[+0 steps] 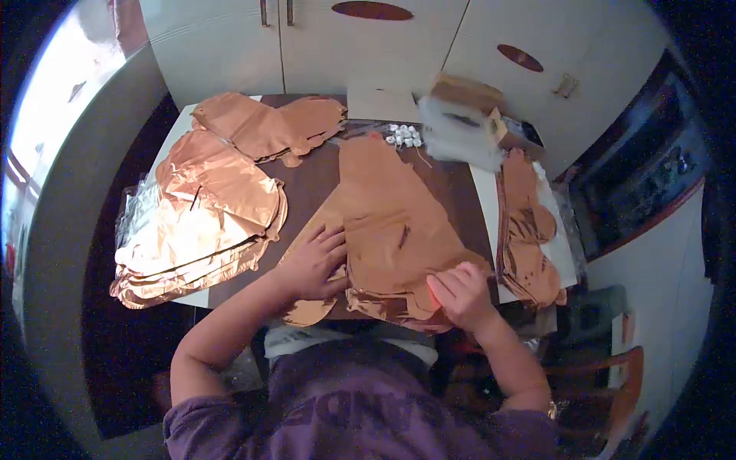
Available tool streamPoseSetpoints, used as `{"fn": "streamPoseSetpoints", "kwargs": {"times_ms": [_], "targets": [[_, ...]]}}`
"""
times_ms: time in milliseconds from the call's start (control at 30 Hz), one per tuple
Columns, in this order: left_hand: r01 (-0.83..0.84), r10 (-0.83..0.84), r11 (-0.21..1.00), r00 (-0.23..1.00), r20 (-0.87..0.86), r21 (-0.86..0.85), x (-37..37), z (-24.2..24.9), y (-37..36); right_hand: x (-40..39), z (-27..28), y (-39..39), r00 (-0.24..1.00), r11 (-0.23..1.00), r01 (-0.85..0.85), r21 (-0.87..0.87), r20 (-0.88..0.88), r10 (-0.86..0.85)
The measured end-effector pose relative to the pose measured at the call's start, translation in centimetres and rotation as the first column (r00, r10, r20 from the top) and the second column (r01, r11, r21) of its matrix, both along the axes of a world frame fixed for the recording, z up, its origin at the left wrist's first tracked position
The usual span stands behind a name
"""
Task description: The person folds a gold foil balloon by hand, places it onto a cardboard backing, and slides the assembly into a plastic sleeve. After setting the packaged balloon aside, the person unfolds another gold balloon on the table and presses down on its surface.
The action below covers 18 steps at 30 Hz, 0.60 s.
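Note:
Copper-coloured foil sheets (391,207) lie stacked in the middle of the dark table, their lower edges loose at the table's front. My left hand (314,264) rests flat on the left part of these sheets, fingers spread. At the lower right corner of the stack, my right hand (461,295) has its fingers bent round a small orange-red item (434,293), which is mostly hidden by the fingers. The foil edge lies right beside and under that hand.
Shiny foil piles (215,215) cover the left side, with another foil piece (268,126) behind. Small white pieces (404,136), a clear plastic bag (460,134) and a cardboard box (468,93) sit at the back. More foil shapes (525,238) lie right. A wooden chair (632,383) stands lower right.

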State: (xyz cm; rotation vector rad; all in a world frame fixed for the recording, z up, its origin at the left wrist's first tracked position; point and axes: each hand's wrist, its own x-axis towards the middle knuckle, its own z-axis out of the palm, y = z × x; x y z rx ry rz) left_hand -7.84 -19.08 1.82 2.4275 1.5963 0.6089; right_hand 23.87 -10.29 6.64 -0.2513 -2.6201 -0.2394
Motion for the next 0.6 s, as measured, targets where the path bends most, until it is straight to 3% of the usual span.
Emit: {"fn": "streamPoseSetpoints", "kwargs": {"times_ms": [300, 500, 600], "targets": [[-0.028, 0.029, 0.999, 0.998, -0.053, 0.029, -0.3, 0.1, -0.4, -0.1, -2.0, -3.4, 0.990, 0.990, 0.139, -0.026, 0.005, -0.139], [-0.044, 0.041, 0.999, 0.993, 0.110, 0.024, -0.3, 1.4, -0.3, 0.0, -2.6, -3.2, 0.984, 0.984, 0.171, -0.049, 0.050, -0.169], [-0.073, 0.071, 0.997, 0.996, 0.047, 0.022, -1.7, 1.2, -0.2, -0.3, -2.4, -3.7, 0.982, 0.976, 0.186, -0.111, 0.063, -0.180]]}}
